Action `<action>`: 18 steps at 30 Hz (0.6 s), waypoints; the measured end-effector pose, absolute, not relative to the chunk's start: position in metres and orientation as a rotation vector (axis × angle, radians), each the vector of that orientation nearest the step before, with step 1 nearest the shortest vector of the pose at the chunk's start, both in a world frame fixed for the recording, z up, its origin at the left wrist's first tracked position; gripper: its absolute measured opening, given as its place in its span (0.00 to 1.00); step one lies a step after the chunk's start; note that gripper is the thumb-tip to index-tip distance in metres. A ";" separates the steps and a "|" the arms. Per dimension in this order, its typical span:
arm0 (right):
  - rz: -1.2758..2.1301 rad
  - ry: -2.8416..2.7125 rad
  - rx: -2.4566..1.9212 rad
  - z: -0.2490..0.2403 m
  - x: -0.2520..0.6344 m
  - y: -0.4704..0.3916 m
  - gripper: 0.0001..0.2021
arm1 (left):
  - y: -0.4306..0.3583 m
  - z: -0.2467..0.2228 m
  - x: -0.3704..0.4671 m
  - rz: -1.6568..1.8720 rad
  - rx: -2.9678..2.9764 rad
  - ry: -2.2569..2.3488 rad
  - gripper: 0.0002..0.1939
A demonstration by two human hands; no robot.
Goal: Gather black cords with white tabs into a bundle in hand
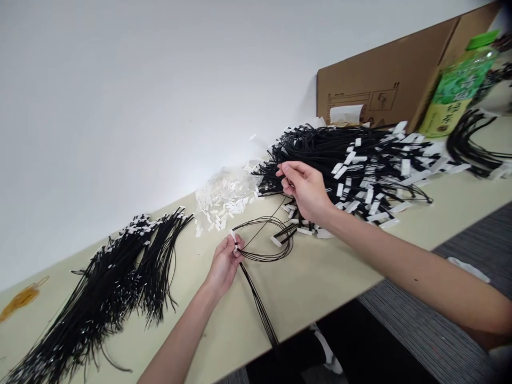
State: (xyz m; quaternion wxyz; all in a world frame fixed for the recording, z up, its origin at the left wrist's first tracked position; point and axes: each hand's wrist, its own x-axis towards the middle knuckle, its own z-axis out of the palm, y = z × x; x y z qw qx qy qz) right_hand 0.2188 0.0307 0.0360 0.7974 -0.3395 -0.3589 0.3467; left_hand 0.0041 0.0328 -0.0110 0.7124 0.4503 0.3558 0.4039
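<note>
1. under the left hand (224, 265), a small bunch of thin black cords (260, 304) runs down across the table (320, 277) and over its near edge, where the ends drop out of sight.
2. the left hand is closed in a pinch: thumb and fingertips grip the cords at a small white tag (233, 235). above the pinch the cords curl into a loose loop (267, 240) lying flat, just right of the hand.
3. the right hand (306, 188) sits up and right of the loop, fingers curled narrow at the edge of a large pile of black cords with white tags (360, 160). whether the fingertips actually grip a strand cannot be told; they are lost against the black mass.
4. between and above the two hands lies a heap of loose white tags (222, 200), partly blurred.
5. far left of the left hand, a spread bundle of black cords (108, 288) is cut off at the lower frame corner.
6. beyond the right hand stand a cardboard box (392, 80) and a green bottle (456, 90), both clipped by the frame.
</note>
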 end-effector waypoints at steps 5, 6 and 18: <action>0.213 -1.195 -0.878 0.031 0.213 0.024 0.07 | 0.032 -0.012 0.005 0.898 1.036 0.792 0.11; 0.133 -1.326 -0.873 0.028 0.208 0.021 0.07 | 0.032 -0.012 0.005 0.898 1.049 0.790 0.12; -0.151 -1.860 -0.850 -0.001 0.183 0.016 0.06 | 0.032 -0.012 0.006 0.924 1.103 0.772 0.12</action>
